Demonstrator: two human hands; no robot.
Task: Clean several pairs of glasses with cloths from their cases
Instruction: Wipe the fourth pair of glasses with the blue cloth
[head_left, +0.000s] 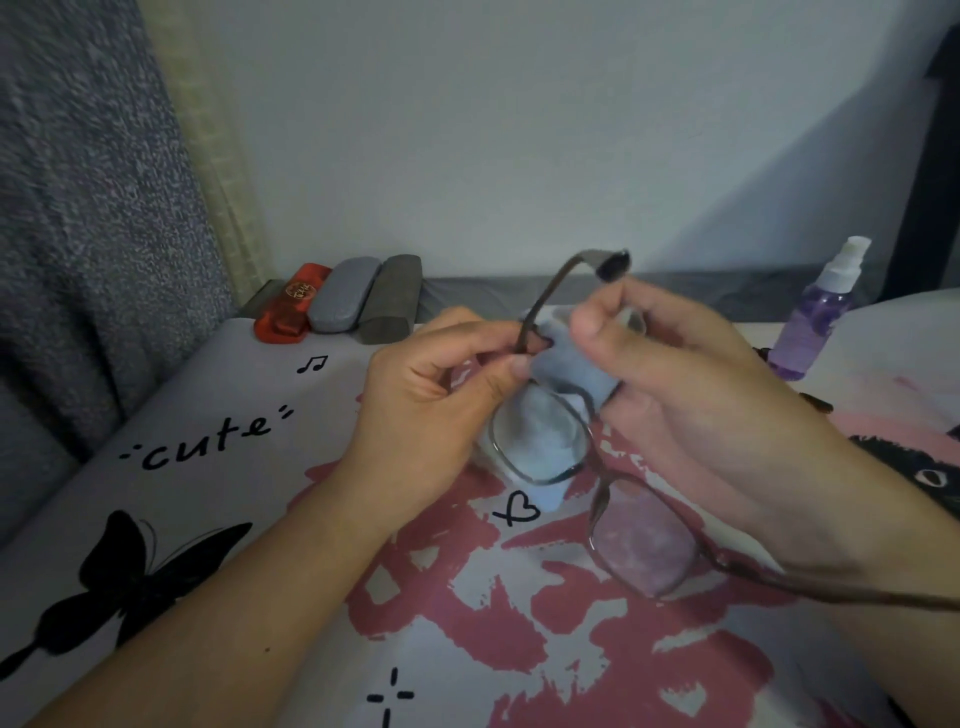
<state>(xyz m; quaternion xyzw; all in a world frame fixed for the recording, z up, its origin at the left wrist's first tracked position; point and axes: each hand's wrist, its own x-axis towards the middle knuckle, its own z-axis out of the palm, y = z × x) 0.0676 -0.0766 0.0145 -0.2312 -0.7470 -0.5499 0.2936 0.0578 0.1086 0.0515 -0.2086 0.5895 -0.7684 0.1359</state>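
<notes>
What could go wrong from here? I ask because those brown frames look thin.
The left hand pinches the brown-framed glasses only at the hinge corner, so rubbing by the right hand with the pale blue cloth might twist the frame. The open temple arm sticks up unsupported and could catch. The purple spray bottle stands upright by the right forearm and might be knocked over.

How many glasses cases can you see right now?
3, side by side at the far left edge of the bed by the wall: a red case on the left, a light grey case in the middle, a dark grey case on the right. Others may lie out of view.
</notes>
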